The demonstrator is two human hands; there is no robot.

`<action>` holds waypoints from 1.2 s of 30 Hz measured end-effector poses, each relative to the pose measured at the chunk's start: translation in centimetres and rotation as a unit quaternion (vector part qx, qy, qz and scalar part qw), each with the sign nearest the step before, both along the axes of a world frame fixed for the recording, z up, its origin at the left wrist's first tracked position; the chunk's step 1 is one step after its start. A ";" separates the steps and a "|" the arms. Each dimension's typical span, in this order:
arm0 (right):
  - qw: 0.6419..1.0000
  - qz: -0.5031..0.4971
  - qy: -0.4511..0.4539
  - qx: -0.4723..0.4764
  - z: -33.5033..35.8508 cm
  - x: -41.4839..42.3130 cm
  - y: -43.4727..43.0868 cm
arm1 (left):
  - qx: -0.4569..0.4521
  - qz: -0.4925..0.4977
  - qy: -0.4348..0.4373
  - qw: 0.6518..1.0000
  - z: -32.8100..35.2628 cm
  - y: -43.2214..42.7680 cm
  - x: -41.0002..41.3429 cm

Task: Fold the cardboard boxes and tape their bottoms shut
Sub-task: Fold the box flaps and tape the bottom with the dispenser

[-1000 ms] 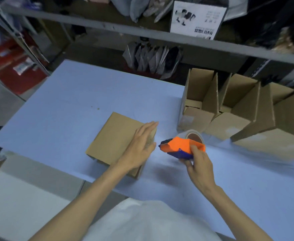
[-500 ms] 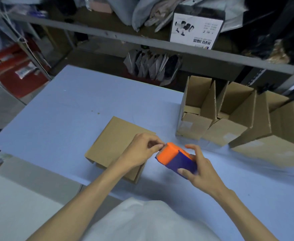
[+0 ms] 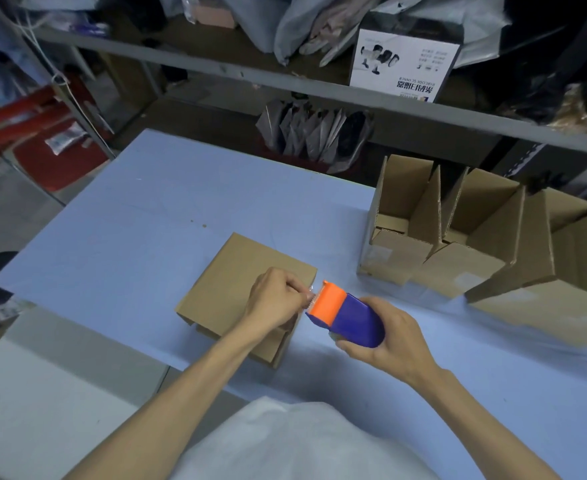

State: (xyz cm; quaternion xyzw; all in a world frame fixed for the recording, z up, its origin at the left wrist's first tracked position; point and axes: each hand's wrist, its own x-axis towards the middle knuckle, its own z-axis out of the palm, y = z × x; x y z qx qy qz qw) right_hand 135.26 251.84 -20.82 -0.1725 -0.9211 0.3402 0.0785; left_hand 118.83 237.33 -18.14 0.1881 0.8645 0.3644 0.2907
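Brown cardboard folded into a flat-topped box [image 3: 240,282] lies near the front edge of the pale blue worktop [image 3: 146,237], with its broad closed face turned up. The left hand [image 3: 278,299] hovers over the right-hand edge of that box. Its fingers are curled in, and thumb and forefinger pinch the loose end of clear tape [image 3: 311,295]. The tape comes off the toothed orange mouth of a tape dispenser [image 3: 347,315], which sits just beside the box's right edge. Whether the dispenser touches the cardboard cannot be told.

The right hand [image 3: 389,341] grips the dispenser's blue body, with the fingers wrapped round it from below and the thumb along the top. Both forearms reach in from the bottom of the view, above a white garment.

On the right side of the worktop, a row of assembled boxes [image 3: 458,268] leans one against the next. Their tops are open and their flaps stand up, and pale strips of tape show on several faces.

Behind the worktop runs a grey metal shelf [image 3: 216,69]. It carries a black-and-white printed carton [image 3: 403,64] and some grey bags. A bundle of grey packets [image 3: 316,136] stands below it.
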 end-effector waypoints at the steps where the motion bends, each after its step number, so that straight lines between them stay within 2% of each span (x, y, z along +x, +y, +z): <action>1: 1.000 0.001 -0.002 -0.004 0.0 -0.2 -0.2 | -0.016 0.012 0.008 1.000 -0.1 0.0 0.0; 9: 0.999 0.028 -0.026 0.000 0.4 -1.6 -0.5 | -0.080 0.025 0.068 0.994 -0.8 -0.1 -1.3; 18: 0.994 0.028 -0.093 0.042 1.1 0.1 0.9 | -0.090 0.026 0.108 0.990 -1.0 -0.3 -2.3; 25: 0.989 0.020 -0.136 0.049 1.4 -0.1 0.8 | -0.084 0.032 0.098 0.991 -2.1 -0.4 -1.9; 32: 0.994 0.021 -0.103 0.029 1.4 0.2 1.3 | -0.055 0.045 0.051 0.996 -1.9 -0.8 -2.2; 36: 0.992 0.011 -0.115 0.045 1.6 1.5 2.3 | -0.085 0.042 0.102 0.990 -0.7 -1.3 -4.2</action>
